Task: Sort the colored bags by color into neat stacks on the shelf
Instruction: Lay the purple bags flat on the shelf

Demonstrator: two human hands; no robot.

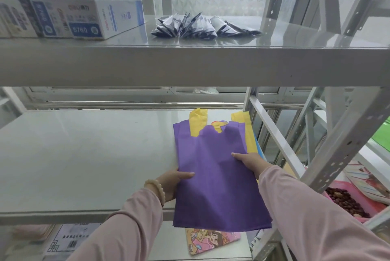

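A purple bag (215,176) hangs flat over the front edge of the middle shelf (84,155), its handles pointing to the back. My left hand (173,180) grips its left edge, thumb on top. My right hand (251,162) holds its right edge the same way. Under the purple bag lies a yellow bag (198,121), with its two handles and right side showing. A thin blue edge (259,147) peeks out beneath the yellow one at the right.
The upper shelf (190,64) carries white boxes (69,17) at the left and a pile of small dark packets (202,26). A slanted metal upright (346,144) stands at the right. A pink tray of brown nuts (348,201) sits low right. A cartoon-print item (211,239) lies below.
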